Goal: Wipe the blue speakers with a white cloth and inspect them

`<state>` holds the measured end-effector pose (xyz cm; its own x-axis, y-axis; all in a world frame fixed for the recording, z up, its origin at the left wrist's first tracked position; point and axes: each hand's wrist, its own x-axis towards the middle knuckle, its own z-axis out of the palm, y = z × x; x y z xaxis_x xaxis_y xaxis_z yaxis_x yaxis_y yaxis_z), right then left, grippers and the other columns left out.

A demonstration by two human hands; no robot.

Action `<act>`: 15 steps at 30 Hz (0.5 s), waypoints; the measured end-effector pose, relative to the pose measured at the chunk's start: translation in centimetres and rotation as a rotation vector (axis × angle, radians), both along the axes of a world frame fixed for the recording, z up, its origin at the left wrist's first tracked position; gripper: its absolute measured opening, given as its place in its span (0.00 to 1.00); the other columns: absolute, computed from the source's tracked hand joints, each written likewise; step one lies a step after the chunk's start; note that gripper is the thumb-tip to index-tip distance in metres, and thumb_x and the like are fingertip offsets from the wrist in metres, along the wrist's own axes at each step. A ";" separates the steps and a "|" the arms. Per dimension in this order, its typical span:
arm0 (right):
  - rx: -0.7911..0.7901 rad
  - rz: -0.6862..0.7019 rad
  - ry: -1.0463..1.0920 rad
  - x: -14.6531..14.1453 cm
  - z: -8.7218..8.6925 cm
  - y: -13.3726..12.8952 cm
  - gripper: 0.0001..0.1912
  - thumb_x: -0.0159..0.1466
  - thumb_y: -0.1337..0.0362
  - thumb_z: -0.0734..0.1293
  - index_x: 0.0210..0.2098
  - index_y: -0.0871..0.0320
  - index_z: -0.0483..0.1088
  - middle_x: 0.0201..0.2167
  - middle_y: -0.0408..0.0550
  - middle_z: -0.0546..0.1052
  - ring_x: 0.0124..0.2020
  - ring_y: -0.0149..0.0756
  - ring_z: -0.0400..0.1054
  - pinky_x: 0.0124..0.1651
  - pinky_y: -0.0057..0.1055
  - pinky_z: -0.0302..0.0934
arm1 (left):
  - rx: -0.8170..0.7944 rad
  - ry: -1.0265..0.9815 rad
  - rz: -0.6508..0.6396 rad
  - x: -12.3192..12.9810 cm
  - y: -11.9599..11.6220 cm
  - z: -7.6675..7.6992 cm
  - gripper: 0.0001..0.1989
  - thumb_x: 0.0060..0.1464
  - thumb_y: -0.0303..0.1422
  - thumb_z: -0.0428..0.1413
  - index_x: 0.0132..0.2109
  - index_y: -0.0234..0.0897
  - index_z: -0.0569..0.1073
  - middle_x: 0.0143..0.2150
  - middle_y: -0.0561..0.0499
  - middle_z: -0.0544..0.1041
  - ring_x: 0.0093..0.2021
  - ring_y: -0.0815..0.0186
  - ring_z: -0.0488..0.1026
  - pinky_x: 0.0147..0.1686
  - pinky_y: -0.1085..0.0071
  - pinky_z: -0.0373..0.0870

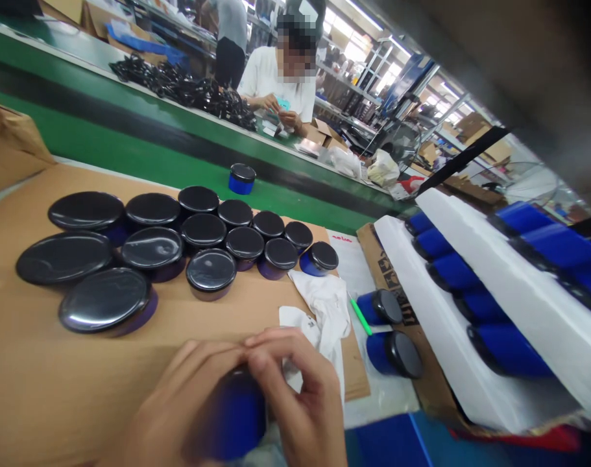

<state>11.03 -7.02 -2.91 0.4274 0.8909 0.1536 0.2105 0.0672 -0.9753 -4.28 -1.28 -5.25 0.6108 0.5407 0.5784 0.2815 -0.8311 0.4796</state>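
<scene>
Left hand (pixel 178 402), right hand (pixel 300 395) grip blue jar (pixel 239 415), axis tilted down.

A blue jar (pixel 237 415) is gripped between the left hand (pixel 178 395) and the right hand (pixel 300 395), over the near part of a cardboard sheet (pixel 81 370). Its body looks smooth but motion-blurred, and the hands meet over its dark top, hiding most of it.

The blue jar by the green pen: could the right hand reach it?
Probably yes: the right hand is near the jar, and only the white cloth lies by the way, though that hand grips another blue jar.
</scene>
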 end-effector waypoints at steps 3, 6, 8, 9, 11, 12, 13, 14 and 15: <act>-0.031 -0.149 0.012 1.3 -0.1 -0.1 0.17 0.71 0.53 0.66 0.30 0.55 0.75 0.29 0.42 0.79 0.36 0.31 0.74 0.40 0.25 0.63 | -0.163 -0.013 0.003 -0.3 -0.2 -0.5 0.20 0.57 0.34 0.52 0.56 0.51 0.67 0.50 0.64 0.78 0.52 0.82 0.73 0.57 0.96 0.63; -0.033 -0.229 0.051 1.8 -0.3 -0.8 0.32 0.74 0.45 0.57 0.19 0.55 0.67 0.25 0.45 0.78 0.35 0.32 0.73 0.42 0.27 0.63 | -0.202 -0.031 0.008 -0.3 -0.3 -1.1 0.22 0.53 0.33 0.54 0.56 0.52 0.69 0.48 0.66 0.79 0.49 0.81 0.76 0.52 0.95 0.69; -0.047 -0.214 0.064 1.7 -0.7 -1.4 0.36 0.72 0.38 0.53 0.21 0.55 0.69 0.28 0.46 0.78 0.33 0.33 0.71 0.40 0.28 0.63 | -0.168 -0.042 -0.005 -0.2 -0.1 -1.4 0.23 0.51 0.34 0.55 0.56 0.49 0.69 0.49 0.64 0.79 0.48 0.79 0.77 0.50 0.93 0.71; -0.051 -0.179 0.053 1.6 -1.1 -1.7 0.35 0.69 0.34 0.54 0.28 0.54 0.75 0.32 0.46 0.79 0.33 0.34 0.70 0.39 0.29 0.63 | -0.159 -0.044 -0.009 -0.2 0.0 -1.4 0.23 0.52 0.36 0.55 0.56 0.49 0.69 0.50 0.64 0.80 0.48 0.79 0.77 0.50 0.93 0.71; -0.062 -0.027 0.020 1.4 -2.0 -2.1 0.35 0.61 0.29 0.61 0.49 0.49 0.78 0.41 0.47 0.79 0.39 0.38 0.73 0.41 0.30 0.67 | -0.126 -0.040 -0.007 0.0 0.0 -1.4 0.22 0.56 0.40 0.55 0.58 0.50 0.68 0.52 0.65 0.79 0.50 0.79 0.77 0.52 0.91 0.71; -0.088 0.055 0.024 1.3 -2.3 -2.3 0.36 0.59 0.31 0.66 0.56 0.47 0.75 0.46 0.48 0.79 0.43 0.41 0.74 0.45 0.32 0.69 | -0.083 -0.043 0.003 0.0 -0.1 -1.3 0.23 0.58 0.42 0.54 0.60 0.49 0.66 0.53 0.65 0.79 0.51 0.79 0.77 0.51 0.90 0.71; -0.123 0.118 0.044 1.1 -2.5 -2.3 0.36 0.59 0.33 0.68 0.59 0.46 0.73 0.49 0.48 0.79 0.48 0.44 0.75 0.49 0.35 0.70 | -0.035 -0.046 0.024 0.1 -0.4 -1.1 0.24 0.61 0.45 0.52 0.62 0.48 0.65 0.53 0.65 0.79 0.51 0.77 0.77 0.51 0.87 0.72; -0.154 0.160 0.069 0.8 -2.5 -2.4 0.35 0.60 0.36 0.69 0.61 0.46 0.72 0.52 0.49 0.79 0.52 0.46 0.75 0.53 0.37 0.70 | -0.001 -0.056 0.066 0.2 -0.8 -0.8 0.25 0.64 0.47 0.49 0.64 0.46 0.63 0.53 0.63 0.79 0.50 0.76 0.77 0.50 0.84 0.71; -0.177 0.183 0.089 0.4 -2.2 -2.4 0.31 0.64 0.39 0.68 0.61 0.45 0.71 0.52 0.49 0.79 0.53 0.47 0.75 0.55 0.39 0.70 | -0.007 -0.056 0.126 0.3 -1.2 -0.6 0.25 0.66 0.47 0.46 0.65 0.46 0.63 0.52 0.62 0.80 0.49 0.74 0.76 0.49 0.80 0.71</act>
<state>11.38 -9.41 -5.12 0.2620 0.9641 -0.0428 0.1233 -0.0775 -0.9893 -3.96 -2.50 -5.82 0.5049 0.6150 0.6057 0.3560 -0.7876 0.5029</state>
